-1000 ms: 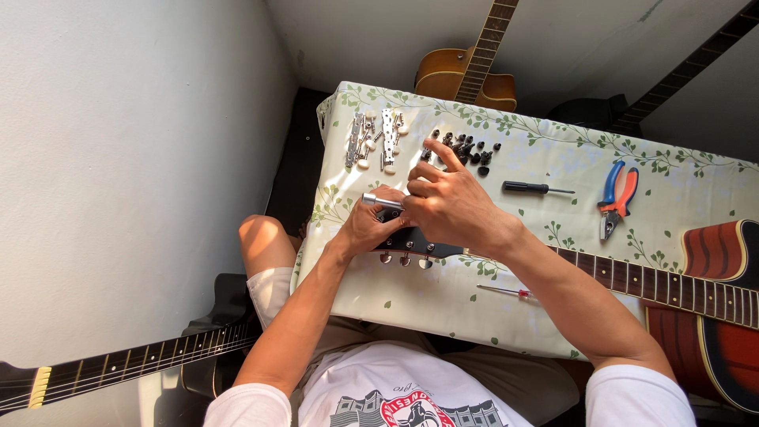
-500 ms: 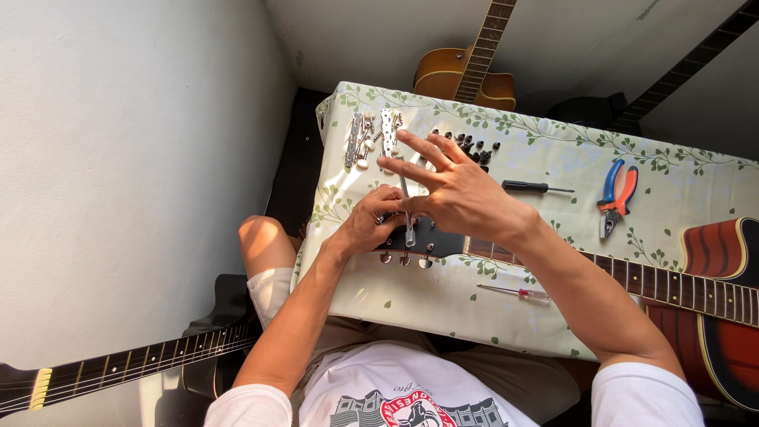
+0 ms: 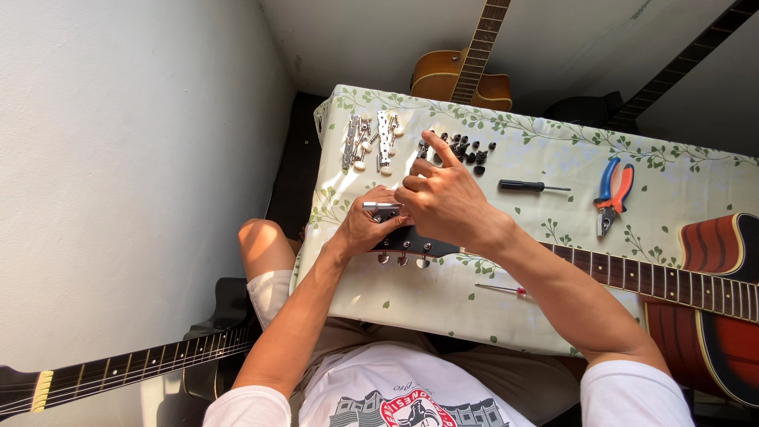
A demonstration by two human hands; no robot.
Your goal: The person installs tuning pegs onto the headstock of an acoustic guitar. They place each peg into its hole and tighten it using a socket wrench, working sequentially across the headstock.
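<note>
**Fitting a tuner at the guitar headstock**

Working at the headstock [image 3: 411, 239], which lies on the cloth-covered table [image 3: 553, 158]; the left hand [image 3: 368, 225] pinches a small metal tuner part [image 3: 382, 207] closed between its fingers; the right hand [image 3: 447, 198] arches over the headstock, fingers half spread, its grip hidden from view; seating the part appears to be in hand, which calls for careful alignment; loose black pegs [image 3: 462, 149] lie just beyond.

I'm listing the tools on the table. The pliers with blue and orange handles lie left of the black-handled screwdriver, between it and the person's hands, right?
Not quite. In the head view the pliers with blue and orange handles lie right of the black-handled screwdriver, on the side away from the person's hands, towards the red guitar body.
</note>
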